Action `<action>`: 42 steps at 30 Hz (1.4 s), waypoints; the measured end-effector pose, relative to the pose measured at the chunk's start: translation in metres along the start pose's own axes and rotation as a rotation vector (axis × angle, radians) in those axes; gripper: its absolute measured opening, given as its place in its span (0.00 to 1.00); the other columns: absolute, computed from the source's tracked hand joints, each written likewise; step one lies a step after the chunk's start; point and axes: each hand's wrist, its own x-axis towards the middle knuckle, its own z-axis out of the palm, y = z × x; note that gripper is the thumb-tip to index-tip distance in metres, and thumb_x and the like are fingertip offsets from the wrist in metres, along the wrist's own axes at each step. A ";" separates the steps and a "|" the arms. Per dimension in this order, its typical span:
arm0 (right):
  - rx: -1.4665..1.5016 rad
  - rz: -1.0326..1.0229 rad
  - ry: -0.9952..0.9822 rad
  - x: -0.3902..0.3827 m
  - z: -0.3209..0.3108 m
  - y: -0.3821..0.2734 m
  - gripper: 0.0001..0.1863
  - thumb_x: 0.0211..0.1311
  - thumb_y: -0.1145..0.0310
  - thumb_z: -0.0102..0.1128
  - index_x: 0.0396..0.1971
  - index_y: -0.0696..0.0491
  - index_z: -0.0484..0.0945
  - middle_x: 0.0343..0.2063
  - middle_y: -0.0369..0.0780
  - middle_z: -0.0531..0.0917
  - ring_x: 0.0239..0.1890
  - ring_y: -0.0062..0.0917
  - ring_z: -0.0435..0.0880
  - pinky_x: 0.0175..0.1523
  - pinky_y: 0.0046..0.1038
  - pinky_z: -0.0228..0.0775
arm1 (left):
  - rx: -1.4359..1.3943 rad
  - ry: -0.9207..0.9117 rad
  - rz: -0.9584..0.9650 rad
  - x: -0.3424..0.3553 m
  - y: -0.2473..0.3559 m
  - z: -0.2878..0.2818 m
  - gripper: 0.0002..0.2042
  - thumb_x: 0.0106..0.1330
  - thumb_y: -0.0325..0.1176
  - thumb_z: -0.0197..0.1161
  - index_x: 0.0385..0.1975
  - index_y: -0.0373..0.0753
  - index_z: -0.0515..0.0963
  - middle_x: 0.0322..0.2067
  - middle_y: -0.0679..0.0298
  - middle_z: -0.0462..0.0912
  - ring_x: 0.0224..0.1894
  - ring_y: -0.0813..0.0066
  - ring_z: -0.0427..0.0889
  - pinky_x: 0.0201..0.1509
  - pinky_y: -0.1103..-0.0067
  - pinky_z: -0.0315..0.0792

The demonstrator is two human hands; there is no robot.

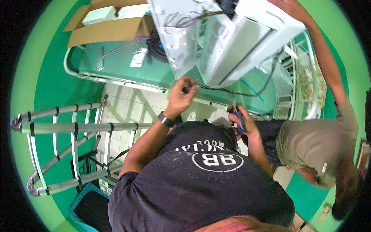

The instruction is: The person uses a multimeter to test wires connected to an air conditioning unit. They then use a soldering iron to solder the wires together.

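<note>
My left hand (183, 96) is closed with its fingertips around the end of a black cable (220, 90). From there the cable runs right and curves up to the white air conditioner unit (251, 42). Lower and to the right, my right hand (245, 123) is wrapped round a blue-handled cutting tool (240, 120); its metal tips point up toward the cable, and whether it is pliers or scissors I cannot tell. A white panel (179, 42) stands open beside the unit, with grey wires (181, 21) hanging over it.
A person (315, 143) on the right reaches an arm up to the unit's top. The unit rests on a green bed with a white metal frame (127, 84). An open cardboard box (104, 34) and a black coil (156, 48) lie on it. A telescopic ladder (77, 128) extends at left.
</note>
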 end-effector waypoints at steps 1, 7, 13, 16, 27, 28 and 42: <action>-0.026 0.099 -0.099 -0.008 -0.022 0.014 0.18 0.61 0.63 0.70 0.46 0.54 0.76 0.27 0.33 0.77 0.28 0.15 0.74 0.34 0.20 0.67 | -0.012 -0.008 -0.079 -0.001 0.003 -0.004 0.06 0.67 0.27 0.64 0.36 0.37 0.73 0.30 0.70 0.75 0.29 0.85 0.69 0.33 0.84 0.67; 0.033 0.572 0.170 -0.006 -0.093 0.123 0.30 0.55 0.49 0.71 0.52 0.53 0.74 0.27 0.35 0.77 0.30 0.22 0.78 0.28 0.28 0.71 | -0.023 0.098 -0.198 -0.003 -0.002 -0.016 0.10 0.74 0.36 0.59 0.43 0.36 0.80 0.28 0.72 0.77 0.31 0.85 0.71 0.37 0.83 0.68; -0.283 0.380 0.759 0.086 -0.173 0.261 0.43 0.44 0.55 0.79 0.61 0.53 0.68 0.47 0.48 0.80 0.47 0.36 0.78 0.50 0.37 0.71 | -0.011 0.278 -0.286 -0.017 -0.002 -0.018 0.14 0.76 0.38 0.56 0.46 0.32 0.80 0.34 0.64 0.82 0.39 0.78 0.81 0.51 0.76 0.75; -0.896 0.250 0.896 0.138 -0.238 0.297 0.42 0.45 0.61 0.73 0.62 0.55 0.65 0.54 0.54 0.74 0.55 0.47 0.73 0.58 0.43 0.67 | -0.019 0.215 -0.288 -0.009 -0.013 -0.016 0.12 0.75 0.34 0.55 0.49 0.32 0.78 0.37 0.60 0.85 0.41 0.75 0.83 0.49 0.76 0.76; -0.856 0.516 0.946 0.184 -0.239 0.218 0.32 0.56 0.65 0.71 0.59 0.57 0.68 0.54 0.54 0.69 0.51 0.45 0.76 0.55 0.41 0.72 | -0.359 0.296 -0.417 -0.012 0.024 -0.020 0.15 0.74 0.35 0.57 0.53 0.32 0.75 0.39 0.57 0.84 0.44 0.70 0.84 0.54 0.74 0.76; -0.855 0.488 0.951 0.186 -0.239 0.217 0.32 0.56 0.65 0.71 0.59 0.57 0.68 0.54 0.54 0.69 0.51 0.45 0.76 0.55 0.41 0.72 | -0.393 0.285 -0.411 -0.015 0.023 -0.024 0.15 0.74 0.36 0.57 0.53 0.32 0.75 0.39 0.57 0.85 0.43 0.71 0.84 0.53 0.74 0.75; -0.634 0.190 1.158 0.120 -0.138 0.197 0.24 0.59 0.69 0.67 0.55 0.56 0.72 0.53 0.52 0.69 0.47 0.41 0.79 0.51 0.40 0.75 | -0.171 -0.207 -0.262 0.023 -0.031 -0.071 0.13 0.74 0.36 0.57 0.48 0.33 0.77 0.33 0.64 0.81 0.37 0.79 0.81 0.48 0.77 0.74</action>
